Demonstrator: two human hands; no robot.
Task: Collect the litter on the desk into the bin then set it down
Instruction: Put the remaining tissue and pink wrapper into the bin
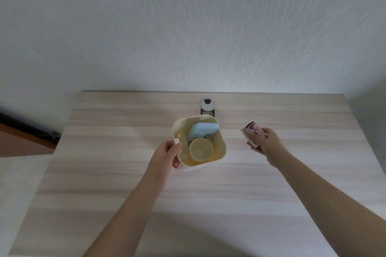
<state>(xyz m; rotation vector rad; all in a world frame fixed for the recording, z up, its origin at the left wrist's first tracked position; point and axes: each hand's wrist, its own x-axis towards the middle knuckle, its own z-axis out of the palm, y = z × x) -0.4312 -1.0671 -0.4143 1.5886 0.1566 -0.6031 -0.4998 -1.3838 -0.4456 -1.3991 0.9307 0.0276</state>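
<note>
- The right hand (264, 142) holds one pink carton (253, 132), fingers wrapped round it, well right of the bin (221, 150); the carton's long axis tilts up and left toward the opening.
- The left hand (168, 153) grips the bin's near-left rim, fingers curled over it.
- The bin stands mid-worktop (104, 173) and holds one blue carton (201, 131) and one cup (201, 149).
- One black carton (207, 107) stands just behind the bin.

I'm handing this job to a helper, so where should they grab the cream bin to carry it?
Grip the bin by its left rim, coming from the left, as the left hand does now. The walls are thin and the top is open. The right hand holds a pink carton.
</note>
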